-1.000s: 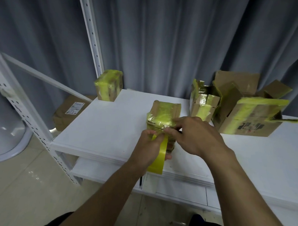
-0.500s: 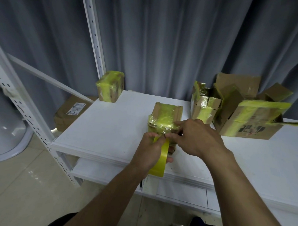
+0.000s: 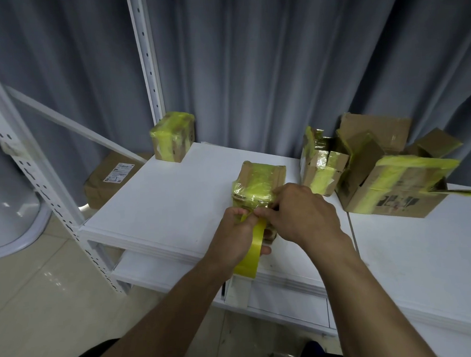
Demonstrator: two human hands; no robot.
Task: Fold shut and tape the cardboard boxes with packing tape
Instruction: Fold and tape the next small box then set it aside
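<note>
One grey curtain [image 3: 277, 55] hangs in folds across the whole back. Below it a white shelf [image 3: 162, 205] runs left to right above a pale tiled floor [image 3: 32, 308]. Two white perforated rack posts rise at the shelf's left end, a back post [image 3: 145, 60] and a near post [image 3: 45, 197].

Five cardboard boxes can be counted. A big box [image 3: 399, 187] lies on the right with yellow tape over its top. A labelled box [image 3: 113, 178] sits lower, behind the shelf's left edge. A corner box [image 3: 173, 138] stands at the back left, wrapped in tape. A small box [image 3: 323, 171] leans beside the big one. The middle box [image 3: 261, 177] is near the front edge, taped over. Loose cardboard [image 3: 375, 131] behind the big box may be more boxes; its dark inside hides any contents.

The left hand [image 3: 239, 232] grips one roll of yellow tape [image 3: 247, 261] at the shelf's front edge. The right hand [image 3: 303, 213] pinches the tape end [image 3: 245, 217] at the middle box's near side.
</note>
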